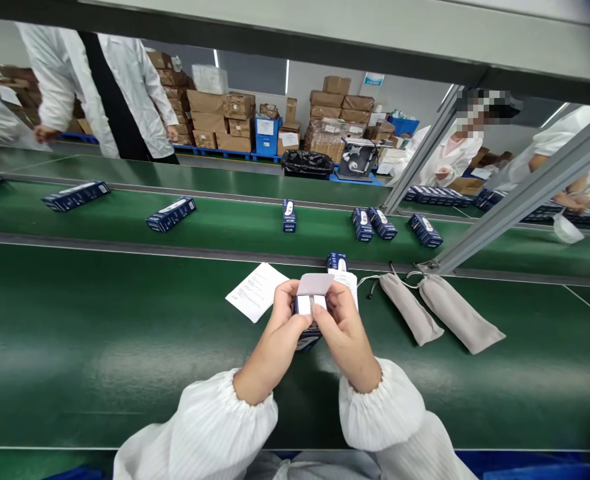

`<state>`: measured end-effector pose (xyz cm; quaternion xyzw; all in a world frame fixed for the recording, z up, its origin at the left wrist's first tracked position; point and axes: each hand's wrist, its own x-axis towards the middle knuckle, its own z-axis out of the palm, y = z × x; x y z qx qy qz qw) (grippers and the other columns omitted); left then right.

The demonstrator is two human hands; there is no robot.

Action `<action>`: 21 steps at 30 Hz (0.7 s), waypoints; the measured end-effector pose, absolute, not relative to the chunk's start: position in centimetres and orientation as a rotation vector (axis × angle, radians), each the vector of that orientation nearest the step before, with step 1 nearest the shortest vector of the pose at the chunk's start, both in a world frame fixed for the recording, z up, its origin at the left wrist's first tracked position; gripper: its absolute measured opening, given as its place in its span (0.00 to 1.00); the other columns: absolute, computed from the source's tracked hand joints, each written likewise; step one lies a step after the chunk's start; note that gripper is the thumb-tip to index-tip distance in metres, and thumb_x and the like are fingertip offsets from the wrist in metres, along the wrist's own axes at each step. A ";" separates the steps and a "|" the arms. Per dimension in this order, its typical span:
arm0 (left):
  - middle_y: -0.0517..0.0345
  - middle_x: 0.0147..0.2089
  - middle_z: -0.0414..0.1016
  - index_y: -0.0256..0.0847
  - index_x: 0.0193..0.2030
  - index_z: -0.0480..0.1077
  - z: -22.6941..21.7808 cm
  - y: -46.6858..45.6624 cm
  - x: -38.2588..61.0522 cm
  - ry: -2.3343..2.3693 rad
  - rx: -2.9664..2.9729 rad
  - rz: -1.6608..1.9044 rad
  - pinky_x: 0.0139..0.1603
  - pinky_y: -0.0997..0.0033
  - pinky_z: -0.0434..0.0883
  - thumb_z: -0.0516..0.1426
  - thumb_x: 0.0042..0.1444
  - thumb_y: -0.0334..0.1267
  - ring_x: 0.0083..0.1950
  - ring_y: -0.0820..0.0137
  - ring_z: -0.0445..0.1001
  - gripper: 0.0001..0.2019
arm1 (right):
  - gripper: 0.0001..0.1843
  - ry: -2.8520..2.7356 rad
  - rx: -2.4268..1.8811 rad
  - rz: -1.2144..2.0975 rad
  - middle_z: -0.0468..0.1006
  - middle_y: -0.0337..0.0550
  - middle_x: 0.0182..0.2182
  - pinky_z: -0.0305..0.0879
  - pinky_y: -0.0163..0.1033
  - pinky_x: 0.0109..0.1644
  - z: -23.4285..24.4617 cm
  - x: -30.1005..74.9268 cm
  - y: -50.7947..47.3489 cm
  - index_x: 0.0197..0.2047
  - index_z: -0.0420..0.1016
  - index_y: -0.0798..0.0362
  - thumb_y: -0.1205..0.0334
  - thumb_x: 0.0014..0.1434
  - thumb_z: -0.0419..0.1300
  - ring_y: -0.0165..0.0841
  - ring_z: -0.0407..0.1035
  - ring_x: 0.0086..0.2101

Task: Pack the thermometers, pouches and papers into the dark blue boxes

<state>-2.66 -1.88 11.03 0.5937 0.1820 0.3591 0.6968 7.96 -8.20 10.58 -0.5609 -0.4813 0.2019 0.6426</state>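
Currently clasping open blue box (309, 340) in left hand (279, 331) and right hand (343, 331); printed paper (256, 293) at ten o'clock, pouches (411, 311) at three.

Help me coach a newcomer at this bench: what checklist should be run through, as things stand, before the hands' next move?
1. Box held by both hands: ok; left hand and right hand grip the navy box.
2. Flap closed: not ok; the pale flap stands up.
3. Contents complete: cannot tell; white parts show at the opening, but deeper is hidden.
4. Printed sheet nearby: ok; a sheet lies beyond the left hand on the green surface.
5. Pouches clear of the hands: ok; two grey pouches lie off to the right.
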 end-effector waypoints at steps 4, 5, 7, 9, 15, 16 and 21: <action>0.56 0.51 0.66 0.46 0.44 0.66 11.1 -0.4 -4.2 0.335 1.859 0.919 0.57 0.61 0.64 0.52 0.58 0.29 0.56 0.66 0.64 0.10 | 0.13 -1.450 -1.326 0.154 0.73 0.45 0.49 0.64 0.49 0.56 10.9 9.8 -9.3 0.48 0.71 0.46 0.61 0.58 0.61 0.39 0.66 0.51; 0.55 0.51 0.66 0.46 0.44 0.68 11.0 0.0 -4.7 0.301 2.034 0.952 0.59 0.58 0.61 0.54 0.58 0.31 0.57 0.64 0.63 0.09 | 0.16 -1.538 -1.340 0.120 0.72 0.46 0.51 0.63 0.50 0.58 11.0 10.2 -9.7 0.49 0.71 0.47 0.60 0.57 0.63 0.40 0.66 0.53; 0.54 0.53 0.67 0.48 0.51 0.68 10.7 0.6 -5.6 0.224 2.301 0.985 0.63 0.55 0.58 0.57 0.58 0.33 0.61 0.62 0.60 0.14 | 0.23 -1.649 -1.361 0.105 0.70 0.48 0.55 0.63 0.51 0.59 11.1 10.7 -10.4 0.56 0.68 0.47 0.61 0.57 0.62 0.41 0.64 0.55; 0.54 0.58 0.66 0.50 0.58 0.64 10.3 0.7 -6.1 0.179 2.405 0.995 0.65 0.54 0.57 0.57 0.58 0.32 0.64 0.62 0.57 0.21 | 0.26 -1.672 -1.371 0.044 0.68 0.48 0.57 0.62 0.50 0.60 11.0 10.8 -10.8 0.60 0.64 0.47 0.65 0.59 0.60 0.39 0.63 0.56; 0.55 0.55 0.68 0.47 0.51 0.65 10.6 -1.0 -5.6 0.343 2.070 1.025 0.61 0.61 0.64 0.55 0.60 0.31 0.59 0.69 0.65 0.14 | 0.16 -1.520 -1.427 0.066 0.73 0.45 0.53 0.65 0.47 0.59 11.1 9.8 -10.8 0.51 0.70 0.48 0.66 0.60 0.59 0.37 0.67 0.54; 0.55 0.54 0.69 0.47 0.49 0.66 10.9 -1.2 -5.5 0.374 2.005 1.014 0.60 0.62 0.65 0.55 0.60 0.32 0.59 0.69 0.66 0.11 | 0.13 -1.493 -1.433 0.099 0.74 0.45 0.52 0.66 0.47 0.58 11.3 9.7 -10.9 0.48 0.71 0.48 0.66 0.59 0.59 0.37 0.68 0.53; 0.56 0.54 0.70 0.46 0.41 0.69 11.0 -1.0 -6.2 0.369 2.159 1.007 0.64 0.55 0.59 0.56 0.59 0.31 0.57 0.68 0.68 0.06 | 0.10 -1.679 -1.394 0.028 0.67 0.50 0.58 0.66 0.49 0.58 11.3 10.3 -11.4 0.45 0.68 0.50 0.70 0.60 0.56 0.38 0.65 0.56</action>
